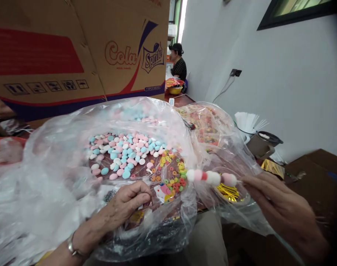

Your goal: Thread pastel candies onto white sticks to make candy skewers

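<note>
My right hand pinches the near end of a candy skewer, strung with white, pink and red soft pieces that look like marshmallows. It points left, over the edge of the clear plastic bag. My left hand is closed in front of the candies; what its curled fingers hold, if anything, is hidden. Just beside it lies a small cartoon-printed piece. Pink, white and blue button candies spread inside the opened bag, next to colourful ring candies.
Gold twist ties lie in a round container below the skewer. Another bag of ring candies stands behind. At right are a dark pot and white strips. A large cardboard box rises behind; a person sits farther back.
</note>
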The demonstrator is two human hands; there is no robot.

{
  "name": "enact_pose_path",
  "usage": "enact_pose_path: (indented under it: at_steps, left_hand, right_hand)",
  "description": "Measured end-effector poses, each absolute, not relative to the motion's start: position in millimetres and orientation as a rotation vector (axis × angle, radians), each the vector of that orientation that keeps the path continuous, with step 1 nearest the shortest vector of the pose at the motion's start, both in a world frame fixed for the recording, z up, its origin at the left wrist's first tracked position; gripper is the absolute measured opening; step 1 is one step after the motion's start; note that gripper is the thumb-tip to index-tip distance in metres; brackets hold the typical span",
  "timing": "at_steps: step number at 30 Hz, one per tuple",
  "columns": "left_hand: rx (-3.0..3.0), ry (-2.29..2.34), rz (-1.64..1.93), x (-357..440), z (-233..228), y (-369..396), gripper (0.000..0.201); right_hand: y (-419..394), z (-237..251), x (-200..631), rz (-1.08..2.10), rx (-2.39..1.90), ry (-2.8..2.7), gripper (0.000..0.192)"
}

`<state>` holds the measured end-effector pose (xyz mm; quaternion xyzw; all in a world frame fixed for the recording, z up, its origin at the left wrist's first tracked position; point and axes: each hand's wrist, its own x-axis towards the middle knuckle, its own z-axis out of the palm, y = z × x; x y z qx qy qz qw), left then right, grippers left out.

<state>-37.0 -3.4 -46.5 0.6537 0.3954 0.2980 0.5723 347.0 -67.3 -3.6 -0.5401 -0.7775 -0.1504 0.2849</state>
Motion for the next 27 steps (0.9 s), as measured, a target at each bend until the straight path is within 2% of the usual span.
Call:
enact_pose_path:
  at_steps: [4, 11, 19, 27]
  left_hand:
    - [1.508, 0.876, 0.728, -40.3, -48.0, -4.0, 0.019]
    - [1.489, 0.882, 0.816, -47.9, -48.5, -4.9, 0.012]
    - [1.693, 0.979, 0.831, -56.3, -56.7, -2.4, 0.013]
    - [1.768, 0.971, 0.613, -58.6, -51.2, -3.8, 0.02]
  right_hand:
    - [-59.1, -3.4, 311.7, -0.391, -1.156, -2.221, 0.021]
    - [-59.1, -5.5, 299.3, -0.394, -1.076, -2.251, 0.019]
    - [-60.3, 6.5, 284.9, -0.47, -0.988, -2.288, 0.014]
    - [-60.5, 4.6, 276.7, -0.361, -1.022, -2.284, 0.017]
